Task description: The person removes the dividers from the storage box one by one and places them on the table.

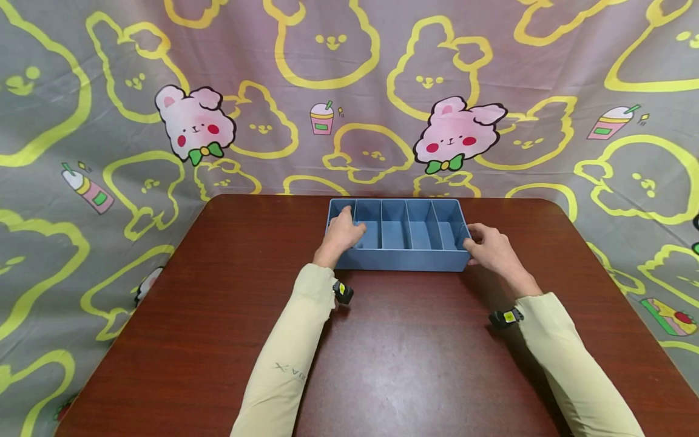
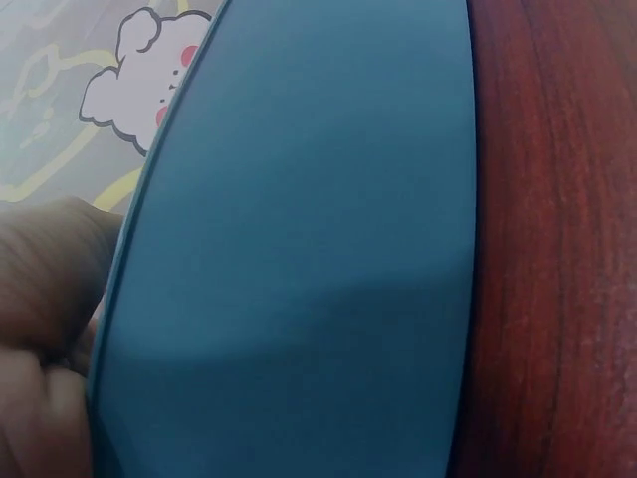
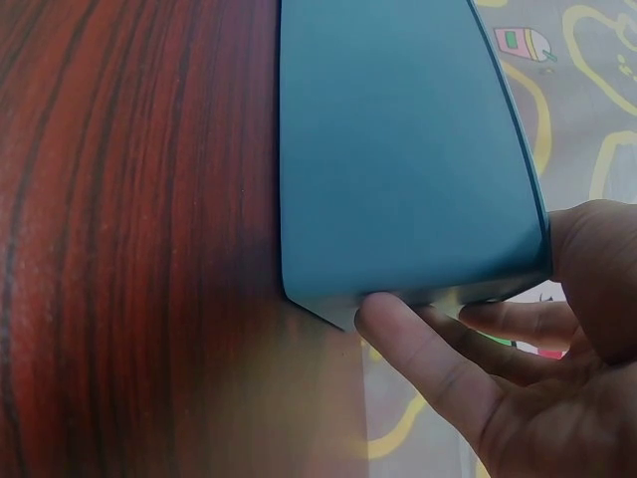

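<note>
A blue open box [image 1: 401,260] with a row of several compartments stands near the back of the table. My left hand [image 1: 340,235] is over its left end, index finger pointing to the back and thumb spread toward the second compartment. Its other fingers are hidden, and I cannot tell whether they hold anything. In the left wrist view the left hand [image 2: 45,299] is beyond the rim of the box's front wall [image 2: 299,199]. My right hand [image 1: 491,249] grips the right end, thumb at the rim. In the right wrist view its fingers [image 3: 423,349] reach around the box corner.
The brown wooden table [image 1: 415,358] extends around the box. Behind and beside it hangs a grey-pink cloth [image 1: 262,176] with yellow outlines and cartoon rabbits. A small black camera is strapped to each wrist.
</note>
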`<state>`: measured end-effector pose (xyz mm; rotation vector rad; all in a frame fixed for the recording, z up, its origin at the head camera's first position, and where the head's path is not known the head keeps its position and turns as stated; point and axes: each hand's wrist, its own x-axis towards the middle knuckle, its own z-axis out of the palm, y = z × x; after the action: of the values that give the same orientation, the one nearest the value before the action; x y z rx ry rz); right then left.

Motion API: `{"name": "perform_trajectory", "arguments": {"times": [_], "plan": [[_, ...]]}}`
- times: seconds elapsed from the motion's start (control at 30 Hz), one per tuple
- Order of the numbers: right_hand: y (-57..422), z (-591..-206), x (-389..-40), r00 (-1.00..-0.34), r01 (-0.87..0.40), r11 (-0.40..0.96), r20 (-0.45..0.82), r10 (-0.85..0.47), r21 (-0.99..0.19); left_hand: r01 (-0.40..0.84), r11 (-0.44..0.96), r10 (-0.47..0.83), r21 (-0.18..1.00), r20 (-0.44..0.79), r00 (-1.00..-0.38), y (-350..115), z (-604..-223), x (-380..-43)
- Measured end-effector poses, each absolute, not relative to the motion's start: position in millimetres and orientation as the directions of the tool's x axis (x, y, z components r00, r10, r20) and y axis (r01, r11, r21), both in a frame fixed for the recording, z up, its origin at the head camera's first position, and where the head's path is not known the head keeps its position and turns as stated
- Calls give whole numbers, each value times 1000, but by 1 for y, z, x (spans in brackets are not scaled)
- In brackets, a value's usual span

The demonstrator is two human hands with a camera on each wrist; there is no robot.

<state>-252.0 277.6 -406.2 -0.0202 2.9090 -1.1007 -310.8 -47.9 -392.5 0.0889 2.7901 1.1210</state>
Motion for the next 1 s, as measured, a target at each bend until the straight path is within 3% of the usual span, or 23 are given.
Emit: {"name": "perform_trajectory", "arguments": {"times": [1.0], "plan": [[277, -404, -251, -999, 8, 747, -41, -26, -665, 65, 781, 160, 622, -99, -982, -50, -396, -313]]}}
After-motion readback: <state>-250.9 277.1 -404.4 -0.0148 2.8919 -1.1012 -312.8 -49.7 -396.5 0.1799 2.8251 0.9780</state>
